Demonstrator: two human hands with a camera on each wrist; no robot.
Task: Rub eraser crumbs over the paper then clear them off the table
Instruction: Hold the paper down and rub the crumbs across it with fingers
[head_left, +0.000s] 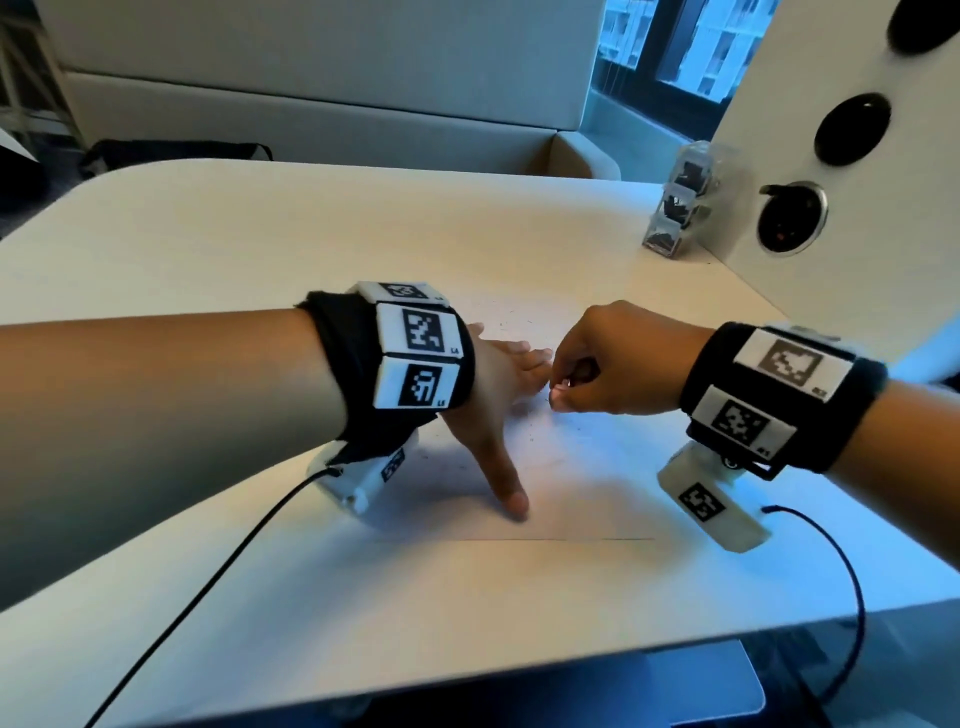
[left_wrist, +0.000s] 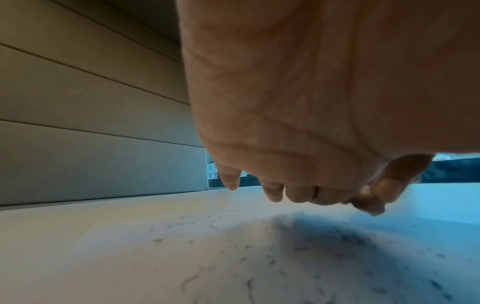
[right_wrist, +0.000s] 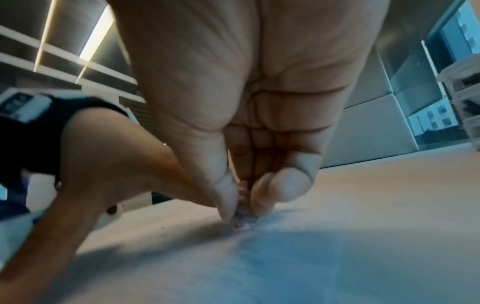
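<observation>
Left hand (head_left: 493, 395) flat, fingers spread, pinning paper (head_left: 597, 467) at table (head_left: 260, 249) centre. Right hand (head_left: 613, 364) at its 3 o'clock pinches small eraser (right_wrist: 242, 218), tip on sheet. Crumbs (left_wrist: 233, 242) scattered toward 12. Best: short firm strokes, paper kept pinned.

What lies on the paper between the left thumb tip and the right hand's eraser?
Only a few dark eraser crumbs lie scattered on the paper between the left hand and the eraser, seen in the head view.
</observation>
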